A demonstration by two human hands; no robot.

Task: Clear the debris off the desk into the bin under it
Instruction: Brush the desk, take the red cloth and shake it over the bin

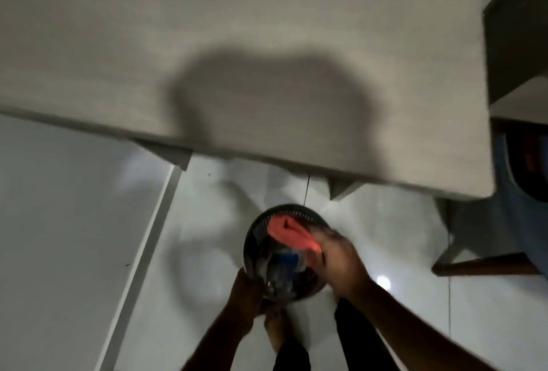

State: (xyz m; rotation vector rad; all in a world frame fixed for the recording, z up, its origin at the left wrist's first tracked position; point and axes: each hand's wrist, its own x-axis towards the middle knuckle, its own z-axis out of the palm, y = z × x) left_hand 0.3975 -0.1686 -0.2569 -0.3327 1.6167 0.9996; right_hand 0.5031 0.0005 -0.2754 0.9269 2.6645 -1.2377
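A round black slatted bin [261, 226] stands on the white tiled floor just in front of the desk's near edge. Inside it lie dark scraps and something blue [289, 261]. My right hand [338, 263] is over the bin's right rim, shut on a red-orange cloth [289, 232] that hangs across the bin's mouth. My left hand [247, 287] grips the bin's near-left rim from below. The pale desk top [237, 44] fills the upper half of the view and shows only my shadow. The picture is blurred by motion.
A wooden chair [486, 263] with a blue garment over it stands at the right, beside the desk's corner. A dark shelf unit [516, 29] rises at the upper right. Desk legs [178, 157] show under the near edge. My bare foot [275, 329] is beneath the bin.
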